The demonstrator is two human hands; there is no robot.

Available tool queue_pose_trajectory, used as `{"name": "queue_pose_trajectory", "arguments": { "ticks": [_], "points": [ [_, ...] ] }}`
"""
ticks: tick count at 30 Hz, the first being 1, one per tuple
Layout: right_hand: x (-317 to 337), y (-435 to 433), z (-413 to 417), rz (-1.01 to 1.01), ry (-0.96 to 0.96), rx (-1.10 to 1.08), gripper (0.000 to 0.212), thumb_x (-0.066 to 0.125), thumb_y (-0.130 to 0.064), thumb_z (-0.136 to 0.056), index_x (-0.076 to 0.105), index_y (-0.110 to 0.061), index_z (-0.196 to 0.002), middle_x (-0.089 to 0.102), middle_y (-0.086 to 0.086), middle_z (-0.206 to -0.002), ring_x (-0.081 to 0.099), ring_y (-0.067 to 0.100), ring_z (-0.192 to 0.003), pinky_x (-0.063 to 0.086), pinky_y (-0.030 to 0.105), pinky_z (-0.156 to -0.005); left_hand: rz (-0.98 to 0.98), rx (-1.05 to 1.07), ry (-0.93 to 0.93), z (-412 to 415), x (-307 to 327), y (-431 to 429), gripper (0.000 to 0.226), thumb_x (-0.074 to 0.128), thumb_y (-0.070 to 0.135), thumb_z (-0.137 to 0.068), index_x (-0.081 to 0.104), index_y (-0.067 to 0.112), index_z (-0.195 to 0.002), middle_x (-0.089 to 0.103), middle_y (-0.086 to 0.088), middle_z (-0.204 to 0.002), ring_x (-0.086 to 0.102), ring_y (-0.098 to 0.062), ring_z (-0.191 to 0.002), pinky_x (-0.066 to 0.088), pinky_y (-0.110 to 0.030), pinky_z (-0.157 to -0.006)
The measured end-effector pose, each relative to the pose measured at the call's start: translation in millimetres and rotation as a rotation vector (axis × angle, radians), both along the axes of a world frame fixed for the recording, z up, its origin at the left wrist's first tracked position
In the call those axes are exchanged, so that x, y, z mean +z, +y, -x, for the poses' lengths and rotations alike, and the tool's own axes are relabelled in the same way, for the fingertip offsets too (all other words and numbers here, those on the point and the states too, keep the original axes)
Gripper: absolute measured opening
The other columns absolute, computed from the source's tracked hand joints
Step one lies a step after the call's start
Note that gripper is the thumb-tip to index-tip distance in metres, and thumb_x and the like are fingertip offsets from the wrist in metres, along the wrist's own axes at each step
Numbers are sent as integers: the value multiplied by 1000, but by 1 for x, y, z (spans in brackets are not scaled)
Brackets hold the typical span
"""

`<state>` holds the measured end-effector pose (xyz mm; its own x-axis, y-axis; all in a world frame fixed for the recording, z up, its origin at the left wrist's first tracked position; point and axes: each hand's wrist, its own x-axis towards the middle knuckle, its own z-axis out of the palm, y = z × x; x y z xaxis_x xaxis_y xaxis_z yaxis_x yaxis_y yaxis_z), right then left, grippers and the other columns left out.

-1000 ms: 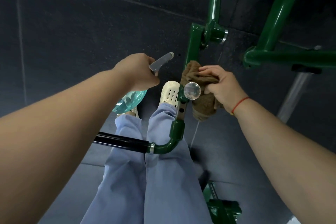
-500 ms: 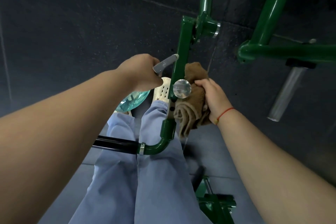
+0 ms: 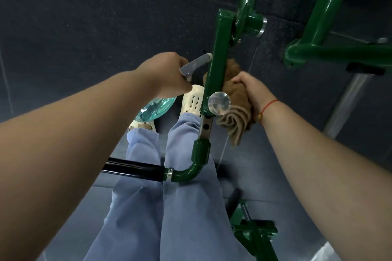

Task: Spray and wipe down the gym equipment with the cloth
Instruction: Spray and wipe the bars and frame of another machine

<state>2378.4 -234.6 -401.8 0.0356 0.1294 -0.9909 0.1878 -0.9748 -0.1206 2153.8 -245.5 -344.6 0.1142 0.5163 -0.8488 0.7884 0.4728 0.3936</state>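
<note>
Brown cloth (image 3: 235,95) is bunched up in my right hand (image 3: 252,89), fingers curled round it and pressing it against the right side of the upright green bar (image 3: 218,55), just above the clear round knob (image 3: 219,103), loose end dangling below. Left hand (image 3: 167,76) is wrapped round the neck of the teal spray bottle (image 3: 156,108), grey nozzle (image 3: 195,65) nearly touching the same bar. Might be a finger on the trigger, but it's hidden from up here.
</note>
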Motion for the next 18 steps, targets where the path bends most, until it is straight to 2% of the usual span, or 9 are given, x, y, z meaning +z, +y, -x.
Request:
{"name": "queue_pose_trajectory", "arguments": {
  "ticks": [3,6,7,9,11,14,18],
  "points": [
    [-4,-3,0,47,55,-93,23,51,-23,-94,66,-6,-97,67,13,-84,65,25,-74,56,31,-70,3,-9,2,1,-3,-2,17,67,21,-85,68,25,-101,63,3,-82,59,-19,-76,43,-32,-67],
    [-16,11,18,-33,12,-141,29,55,-23,-97,69,0,-109,72,15,-87,71,32,-88,61,37,-76,5,-15,8,4,-5,-4,16,66,21,-84,69,25,-99,64,3,-83,60,-20,-77,46,-32,-67],
    [-19,17,25,-61,-10,-115,28,57,-23,-98,70,1,-106,73,14,-83,73,31,-86,61,38,-76,6,-23,11,6,-5,-5,15,67,22,-83,69,25,-98,65,3,-83,61,-20,-77,48,-34,-68],
    [-21,28,33,-83,-7,-52,24,57,-23,-100,69,-2,-95,73,9,-71,72,22,-68,61,35,-66,11,-39,12,10,-5,-7,16,66,22,-83,70,25,-98,68,1,-87,63,-23,-81,54,-39,-74],
    [-18,35,36,-82,-8,9,25,57,-27,-100,68,-5,-94,72,8,-76,71,20,-70,60,32,-65,13,-49,14,13,-5,-7,17,66,22,-83,70,25,-99,69,0,-91,64,-25,-85,55,-42,-79],
    [-5,36,32,-45,-61,227,29,52,-32,-101,67,-12,-88,69,6,-84,66,18,-79,55,25,-66,12,-63,18,16,-3,-8,21,66,21,-84,69,25,-104,69,0,-92,64,-25,-86,52,-37,-75],
    [18,35,35,-18,-107,750,35,40,-34,-104,65,-10,-104,64,8,-107,59,22,-95,48,35,-88,13,-81,11,20,0,-9,19,66,22,-85,68,28,-103,67,1,-91,63,-25,-87,50,-36,-73]
  ]
}}
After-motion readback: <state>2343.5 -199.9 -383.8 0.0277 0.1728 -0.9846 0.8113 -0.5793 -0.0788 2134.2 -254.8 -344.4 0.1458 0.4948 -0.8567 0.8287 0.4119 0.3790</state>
